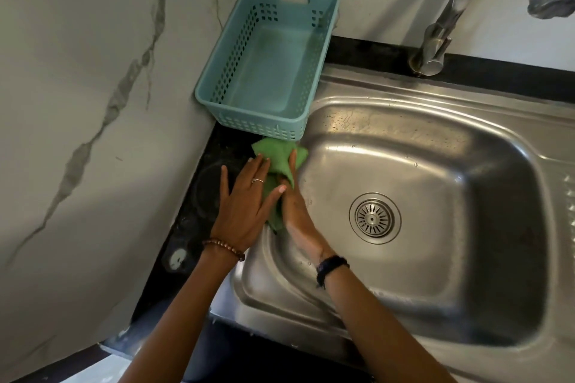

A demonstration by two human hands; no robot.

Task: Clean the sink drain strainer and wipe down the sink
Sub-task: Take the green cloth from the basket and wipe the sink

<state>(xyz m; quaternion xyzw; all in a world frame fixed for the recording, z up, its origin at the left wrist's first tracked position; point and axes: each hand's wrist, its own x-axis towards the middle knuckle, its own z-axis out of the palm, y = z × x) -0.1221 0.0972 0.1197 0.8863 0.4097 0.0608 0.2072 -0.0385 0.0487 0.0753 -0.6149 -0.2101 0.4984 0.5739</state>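
A green cloth (277, 155) lies bunched on the left rim of the steel sink (404, 93), where the rim meets the black counter (199, 214). My left hand (245, 205) presses flat on the cloth's left part, fingers straight and spread. My right hand (300, 214) stands on its edge against the cloth's right side. One of its fingers lies over the fabric and the others are hidden in its folds, holding it. The round metal drain strainer (374, 218) sits in its seat at the bottom of the basin, to the right of both hands.
An empty light-blue plastic basket (217, 84) stands on the counter just behind the cloth, in the corner of the marbled wall. The chrome faucet (435, 40) rises at the back, its spout at the top right. The basin holds nothing but the strainer.
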